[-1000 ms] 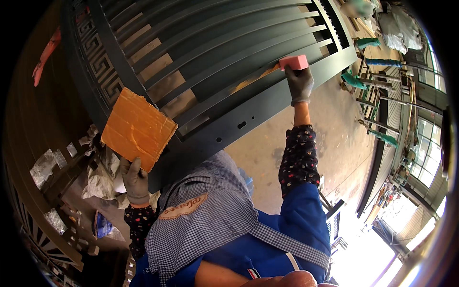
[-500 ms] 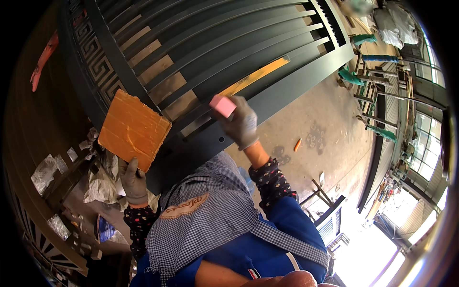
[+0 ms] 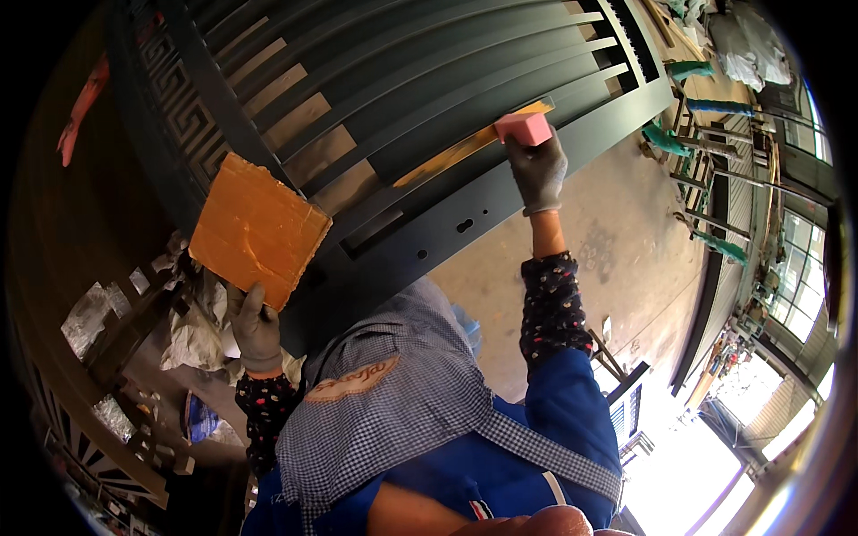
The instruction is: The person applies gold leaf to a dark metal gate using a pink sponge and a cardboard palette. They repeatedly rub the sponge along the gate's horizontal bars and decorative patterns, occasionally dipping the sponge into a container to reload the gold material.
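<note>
My left hand (image 3: 256, 330), in a grey glove, pinches the lower corner of a square orange-brown board (image 3: 257, 230) with ragged edges. My right hand (image 3: 540, 171), gloved the same way, grips a pink sponge block (image 3: 525, 129). The block rests at the far right part of a long yellow-orange streak (image 3: 447, 159) on a dark grey slatted metal gate panel (image 3: 594, 159). Thin and smeary, the streak lies along a flat strip between slats. My right fingers are partly hidden behind the block.
Left of the panel stands a dark brown frame (image 3: 45, 223) with a red-orange strip (image 3: 82, 112) on it. Crumpled plastic wrapping (image 3: 85, 322) lies at lower left. To the right, racks with green-wrapped ends (image 3: 666, 140) stand on the concrete floor (image 3: 617, 232).
My right hand has swept the pink sponge block rightward and away along the strip, and the streak behind it looks thinner and smeared. My left hand and the board have shifted slightly.
</note>
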A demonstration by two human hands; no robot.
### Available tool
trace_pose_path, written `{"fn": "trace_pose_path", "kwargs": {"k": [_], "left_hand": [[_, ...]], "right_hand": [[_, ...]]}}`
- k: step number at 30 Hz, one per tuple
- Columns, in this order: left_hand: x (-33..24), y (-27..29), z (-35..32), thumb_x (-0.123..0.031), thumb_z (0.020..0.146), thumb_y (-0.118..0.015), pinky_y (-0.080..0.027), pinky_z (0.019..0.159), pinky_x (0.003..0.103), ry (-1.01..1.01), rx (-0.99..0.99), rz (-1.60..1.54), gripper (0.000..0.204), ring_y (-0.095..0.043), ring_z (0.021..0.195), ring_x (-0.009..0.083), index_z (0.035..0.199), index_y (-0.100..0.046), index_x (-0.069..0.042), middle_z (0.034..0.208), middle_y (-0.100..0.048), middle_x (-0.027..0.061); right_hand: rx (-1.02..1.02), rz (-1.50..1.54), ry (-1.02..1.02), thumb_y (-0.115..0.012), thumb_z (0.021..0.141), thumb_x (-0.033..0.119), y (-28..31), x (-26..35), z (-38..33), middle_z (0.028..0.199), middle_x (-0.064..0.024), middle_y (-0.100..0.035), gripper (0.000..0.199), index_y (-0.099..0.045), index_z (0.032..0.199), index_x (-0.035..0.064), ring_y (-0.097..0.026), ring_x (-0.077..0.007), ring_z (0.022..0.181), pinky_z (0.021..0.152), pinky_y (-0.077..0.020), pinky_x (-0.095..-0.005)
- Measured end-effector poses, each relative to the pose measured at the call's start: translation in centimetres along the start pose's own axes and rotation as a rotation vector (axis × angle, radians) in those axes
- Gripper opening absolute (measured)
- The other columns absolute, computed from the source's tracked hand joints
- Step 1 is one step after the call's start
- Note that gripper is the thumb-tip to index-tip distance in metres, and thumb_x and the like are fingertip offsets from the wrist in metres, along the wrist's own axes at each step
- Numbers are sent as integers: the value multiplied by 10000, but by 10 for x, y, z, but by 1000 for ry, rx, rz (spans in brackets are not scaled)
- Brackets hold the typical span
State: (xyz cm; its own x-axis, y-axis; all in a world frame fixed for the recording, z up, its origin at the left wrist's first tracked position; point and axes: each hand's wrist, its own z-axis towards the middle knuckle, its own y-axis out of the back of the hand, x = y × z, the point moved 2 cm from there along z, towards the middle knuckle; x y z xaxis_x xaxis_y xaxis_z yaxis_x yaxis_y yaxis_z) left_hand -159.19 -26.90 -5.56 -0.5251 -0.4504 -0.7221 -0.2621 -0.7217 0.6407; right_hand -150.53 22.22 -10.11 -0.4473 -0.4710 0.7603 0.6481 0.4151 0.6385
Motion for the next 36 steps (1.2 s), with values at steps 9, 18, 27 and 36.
{"fn": "trace_pose_path", "kwargs": {"k": [9, 18, 27, 36], "left_hand": [[-3, 10, 2, -146, 970, -661, -353, 592, 140, 814, -248, -916, 341, -479, 752, 6, 1283, -625, -16, 1062, -614, -34], [50, 56, -27, -19, 1018, -514, -471, 994, 334, 325, -92, -404, 365, -565, 1177, 206, 1355, -612, -118, 1358, -563, 115], [57, 73, -35, -48, 1007, -552, -466, 995, 326, 148, -77, -229, 330, -553, 1185, 186, 1327, -623, -73, 1342, -558, 100], [81, 104, -45, -63, 1005, -545, -482, 818, 219, 322, -67, -363, 322, -544, 965, 94, 1306, -603, 33, 1264, -572, 83]], "right_hand": [[130, 12, 240, -841, 720, 183, -57, 91, -112, 1002, -156, -672, 431, -655, 1094, 77, -680, -381, 902, 780, -560, -445], [197, 83, 334, -759, 746, 106, -76, 115, -144, 1018, -125, -691, 381, -695, 1122, 118, -687, -351, 845, 780, -576, -407], [3, 31, 1, -802, 807, 204, -49, 66, -85, 954, -135, -714, 340, -675, 1087, 58, -717, -290, 810, 735, -567, -366], [187, -20, 227, -821, 761, 147, -109, 176, -211, 1029, -174, -696, 392, -666, 1109, 55, -697, -388, 921, 791, -572, -416]]}}
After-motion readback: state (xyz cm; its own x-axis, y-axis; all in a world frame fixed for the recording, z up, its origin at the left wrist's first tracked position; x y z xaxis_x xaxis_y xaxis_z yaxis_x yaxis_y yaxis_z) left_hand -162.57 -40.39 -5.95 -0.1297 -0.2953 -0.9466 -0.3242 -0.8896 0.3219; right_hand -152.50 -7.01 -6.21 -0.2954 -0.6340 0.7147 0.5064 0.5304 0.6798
